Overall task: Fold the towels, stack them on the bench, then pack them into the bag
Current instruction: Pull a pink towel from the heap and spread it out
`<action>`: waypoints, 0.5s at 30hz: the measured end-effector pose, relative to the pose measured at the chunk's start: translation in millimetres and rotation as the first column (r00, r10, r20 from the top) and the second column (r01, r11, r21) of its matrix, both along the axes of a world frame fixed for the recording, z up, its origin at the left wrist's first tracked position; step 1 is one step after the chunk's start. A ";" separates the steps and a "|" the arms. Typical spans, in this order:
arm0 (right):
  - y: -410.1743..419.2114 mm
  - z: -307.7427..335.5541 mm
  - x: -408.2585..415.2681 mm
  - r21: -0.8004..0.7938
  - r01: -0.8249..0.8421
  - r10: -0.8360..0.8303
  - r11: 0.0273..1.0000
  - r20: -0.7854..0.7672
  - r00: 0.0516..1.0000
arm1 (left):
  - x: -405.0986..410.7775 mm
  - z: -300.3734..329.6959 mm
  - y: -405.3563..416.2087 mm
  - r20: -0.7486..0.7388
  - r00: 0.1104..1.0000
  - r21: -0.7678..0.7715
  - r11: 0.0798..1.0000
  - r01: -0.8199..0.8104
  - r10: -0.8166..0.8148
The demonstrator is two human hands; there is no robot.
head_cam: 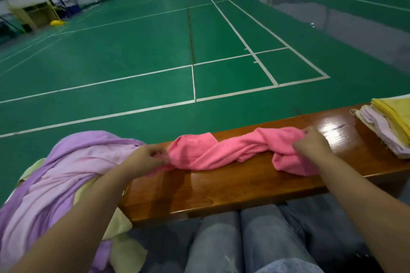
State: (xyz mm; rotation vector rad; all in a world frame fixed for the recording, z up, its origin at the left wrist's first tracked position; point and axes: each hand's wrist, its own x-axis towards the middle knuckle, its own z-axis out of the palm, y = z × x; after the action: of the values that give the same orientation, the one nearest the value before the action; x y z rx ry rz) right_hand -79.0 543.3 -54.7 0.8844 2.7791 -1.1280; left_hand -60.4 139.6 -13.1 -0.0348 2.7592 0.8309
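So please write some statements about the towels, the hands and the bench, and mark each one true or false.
1. Both hands, left hand and right hand, grip the pink towel. True.
2. The pink towel is folded flat. False: it lies twisted along the bench.
3. A folded stack sits at the bench's right end. True.
4. The unfolded pile lies by the right hand. False: it is by the left hand.

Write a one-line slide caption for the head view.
Both hands, left and right, grip a twisted pink towel on the wooden bench, folded stack at right.
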 end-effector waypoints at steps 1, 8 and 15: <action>-2.0 -5.2 4.9 0.126 -0.081 0.065 0.989 0.124 0.990 | 6.8 -3.3 5.1 0.119 0.984 -0.069 0.987 0.144 -0.136; -50.5 -6.9 27.4 0.529 -0.351 0.379 0.773 0.060 0.923 | 27.0 -15.4 29.2 0.374 0.863 -0.047 0.922 0.383 -0.340; -128.0 -11.2 28.5 0.216 -0.809 0.836 0.547 -0.198 0.512 | 36.9 34.3 36.8 0.082 0.969 0.454 0.874 0.173 -0.234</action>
State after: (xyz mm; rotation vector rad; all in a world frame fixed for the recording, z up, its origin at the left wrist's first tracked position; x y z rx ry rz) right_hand -50.5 415.3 -65.9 -0.6917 2.8329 -0.9408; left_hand -23.4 176.5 21.2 0.2725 2.3319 1.3206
